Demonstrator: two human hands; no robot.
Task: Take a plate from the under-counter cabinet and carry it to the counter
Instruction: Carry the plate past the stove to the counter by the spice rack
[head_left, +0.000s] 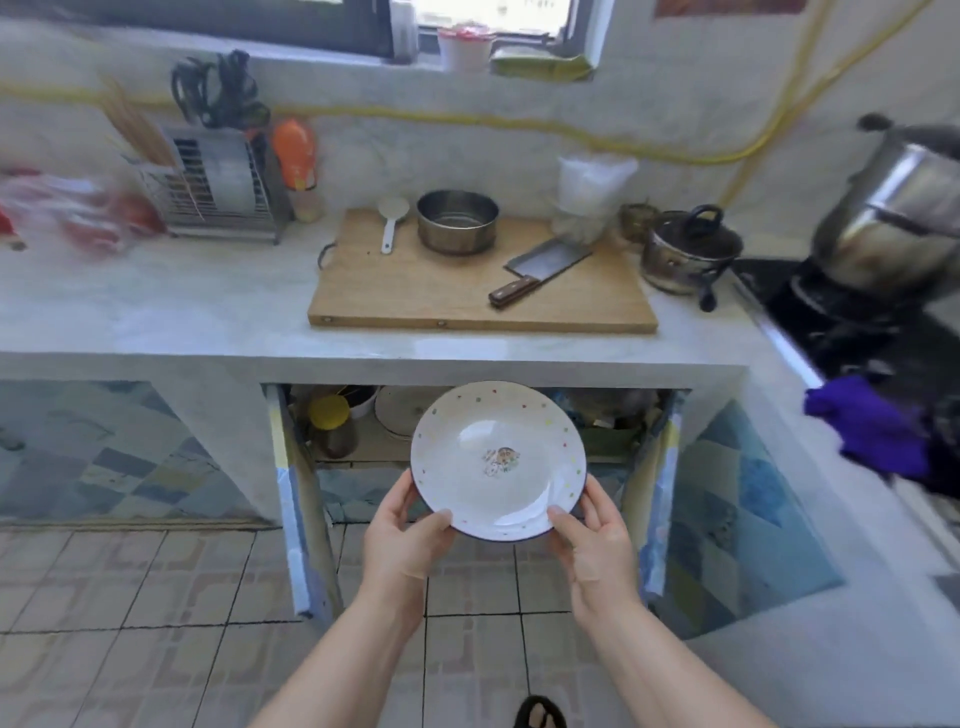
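Before the open cabinet (467, 415), both hands' fingers (434, 522) are pinching the plate (498, 460); lifting it onto the desk (208, 306) likely comes next.

Daylight enters through window (493, 21), blown out white. Soft, even light; faint shadow under counter edge (363, 366). Glare patch on plate (498, 460). Wide-angle bending and smeared blur toward frame edges, centre sharper.

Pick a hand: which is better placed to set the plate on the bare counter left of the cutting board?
Left, probably. The left hand and right hand both grip the plate, but the bare counter lies on the left, beside the cutting board.
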